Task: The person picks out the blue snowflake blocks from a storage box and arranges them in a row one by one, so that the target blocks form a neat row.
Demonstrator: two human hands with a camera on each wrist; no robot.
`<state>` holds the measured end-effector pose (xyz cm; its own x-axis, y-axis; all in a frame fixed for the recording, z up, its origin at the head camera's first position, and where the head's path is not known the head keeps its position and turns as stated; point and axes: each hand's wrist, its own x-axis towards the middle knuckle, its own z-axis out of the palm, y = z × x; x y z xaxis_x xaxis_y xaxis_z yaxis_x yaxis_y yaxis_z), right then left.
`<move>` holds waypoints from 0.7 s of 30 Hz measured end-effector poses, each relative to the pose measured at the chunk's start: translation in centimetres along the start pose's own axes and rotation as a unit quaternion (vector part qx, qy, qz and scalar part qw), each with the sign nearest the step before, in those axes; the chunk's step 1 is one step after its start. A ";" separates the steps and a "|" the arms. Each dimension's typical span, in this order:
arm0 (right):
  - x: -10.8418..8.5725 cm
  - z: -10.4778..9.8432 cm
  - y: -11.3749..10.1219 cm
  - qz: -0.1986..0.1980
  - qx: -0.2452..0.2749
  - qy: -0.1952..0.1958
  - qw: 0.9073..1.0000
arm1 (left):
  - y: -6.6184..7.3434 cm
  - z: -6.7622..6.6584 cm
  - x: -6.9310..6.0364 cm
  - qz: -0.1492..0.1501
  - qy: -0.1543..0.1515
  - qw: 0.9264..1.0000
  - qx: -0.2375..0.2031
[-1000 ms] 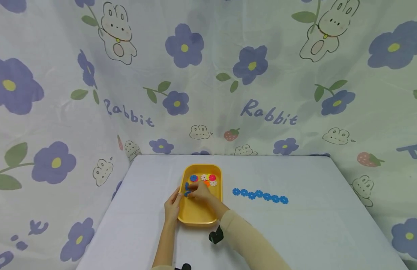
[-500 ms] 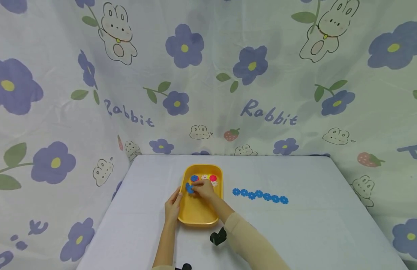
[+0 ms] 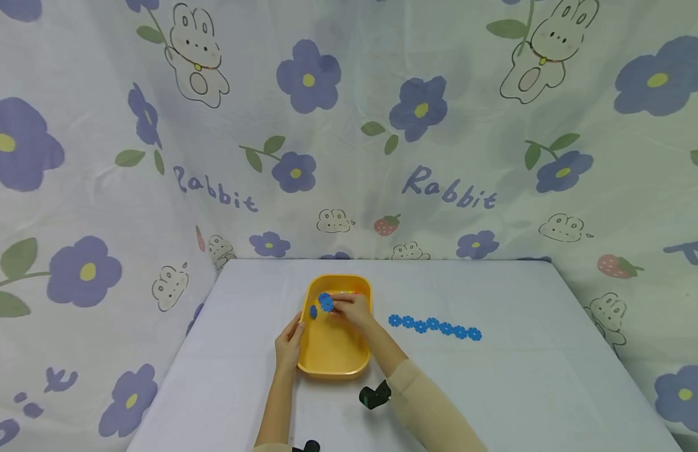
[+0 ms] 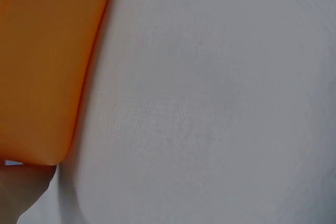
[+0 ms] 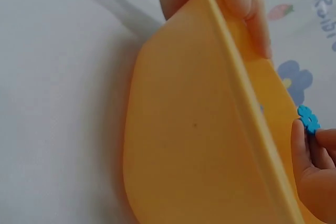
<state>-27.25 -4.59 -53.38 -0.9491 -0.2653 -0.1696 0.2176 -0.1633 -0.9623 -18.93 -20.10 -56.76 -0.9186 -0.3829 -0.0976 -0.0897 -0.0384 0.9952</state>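
My right hand [image 3: 352, 311] pinches a blue flower-shaped piece [image 3: 326, 302] over the yellow tray [image 3: 333, 358]; it looks like two overlapping or joined blue flowers. The right wrist view shows the blue piece [image 5: 308, 119] between thumb and fingertips of the right hand [image 5: 318, 177]. My left hand [image 3: 289, 346] grips the tray's left wall, thumb at the rim. Inside the tray, another blue piece [image 3: 313, 312] leans near the left wall. Red and other coloured pieces at the far end are mostly hidden by the right hand. In the left wrist view, the tray's outer side [image 4: 47, 66] fills the left edge.
To the right of the tray, a wavy row of several blue flower pieces [image 3: 434, 324] lies on the white table [image 3: 524, 376]. A patterned cloth [image 3: 360, 125] hangs behind and at both sides. Black wrist devices show near the forearms.
The right hand has lifted the blue piece from near the tray's left wall, moving slightly right and towards the far end. The left hand stays on the tray.
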 end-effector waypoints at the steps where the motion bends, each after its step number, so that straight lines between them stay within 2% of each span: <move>1: -0.1 -0.1 -0.2 0.004 0.010 -0.001 1.000 | 0.0 0.0 0.0 -0.002 0.000 1.000 -0.003; 9: -1.3 -0.9 -1.0 0.007 0.049 0.005 0.999 | 0.0 -0.1 -0.1 -0.001 0.000 1.000 0.011; 21: -2.8 -2.4 -1.8 -0.021 0.037 -0.003 0.999 | -0.2 -0.1 -0.1 0.001 0.000 1.000 0.002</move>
<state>-25.56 -1.29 -51.67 -0.9566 -0.2619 -0.1275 0.1935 -0.2443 -0.9502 -18.81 -20.18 -56.98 -0.9190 -0.3827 -0.0950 -0.0891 -0.0332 0.9955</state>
